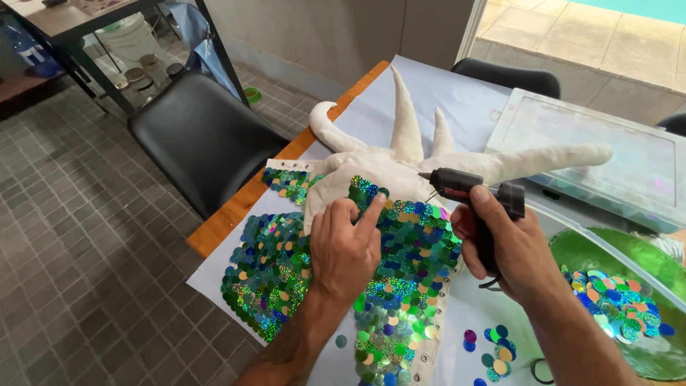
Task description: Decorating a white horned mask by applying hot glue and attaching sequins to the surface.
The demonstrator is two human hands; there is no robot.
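Pressing index fingertip of left hand [348,246] onto a sequin at the scaled edge of the padded cream horned piece [400,168], fingers spread flat to hold it down. Gripping black glue gun [468,191] in closed right hand [511,246], nozzle aimed toward 9 o'clock, just beside that fingertip. Loose sequins [614,300] in green bowl [629,250] at 4 o'clock, within reach.

The left hand [346,246] lies palm down, fingers together, index finger stretched forward and pressing at its tip. Its forearm runs back toward the lower edge. Just right of it, the right hand [504,246] is raised, fist closed, knuckles outward, thumb on top.
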